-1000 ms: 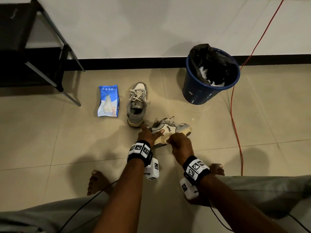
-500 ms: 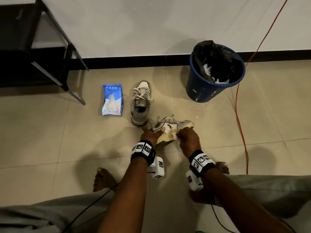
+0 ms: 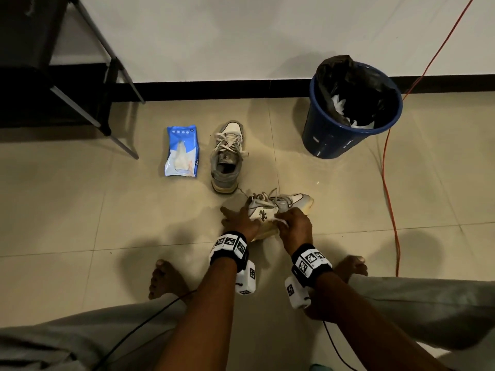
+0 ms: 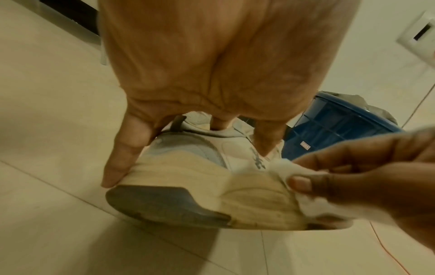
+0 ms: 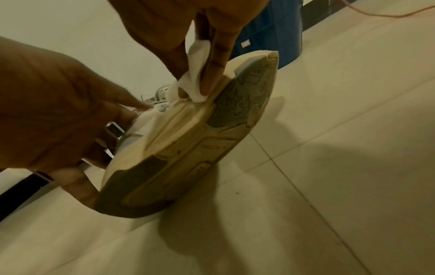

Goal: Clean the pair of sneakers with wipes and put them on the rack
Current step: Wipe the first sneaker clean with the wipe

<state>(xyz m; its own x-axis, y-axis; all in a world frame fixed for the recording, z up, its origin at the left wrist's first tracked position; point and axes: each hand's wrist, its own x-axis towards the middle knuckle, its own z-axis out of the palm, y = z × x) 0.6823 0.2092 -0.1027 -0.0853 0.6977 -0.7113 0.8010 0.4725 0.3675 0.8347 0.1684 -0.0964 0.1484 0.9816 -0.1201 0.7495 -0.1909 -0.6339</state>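
Wipe (image 5: 195, 78) in right grip (image 5: 200, 61), seemingly against sneaker (image 5: 188, 148).

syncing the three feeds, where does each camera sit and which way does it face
Head: looks down at the floor; both hands, forearms, feet, the tilted sneaker, second sneaker, wipes pack, bin.
Left wrist: along the left hand gripping the sneaker's heel.
Right wrist: along the right hand pressing a wipe on the midsole.
All share the sneaker, bin.

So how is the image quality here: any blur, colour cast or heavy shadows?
Head view: dim, dark shadows beneath the arms, rack nearly black. Left wrist view: yellow cast, right hand and wipe motion-blurred. Right wrist view: soft, sneaker throws a broad shadow.
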